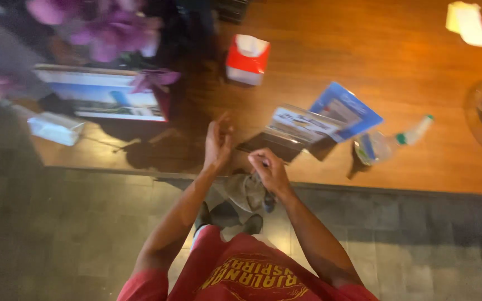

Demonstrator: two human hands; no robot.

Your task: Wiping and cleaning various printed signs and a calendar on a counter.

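From the head camera, the person stands at the near edge of the wooden table [319, 50]. The left hand [217, 144] is raised over that edge, fingers straight and together, holding nothing. The right hand [269, 170] is curled narrow, pinching the top of a grey cloth [246, 192] that hangs below the edge. Magazines [308, 125] and a plastic bottle [389, 144] lie just beyond, near the edge.

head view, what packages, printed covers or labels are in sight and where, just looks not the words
Tissue box: red and white, top middle of the wooden table.
Blue booklet: tilted, right of centre.
Glossy booklet: pale photo cover, beside the blue one, just beyond the hands.
Large picture book: flat, left, under purple flowers.
White tissue packet: left edge.
Plastic bottle: clear, lying down, green cap and label.
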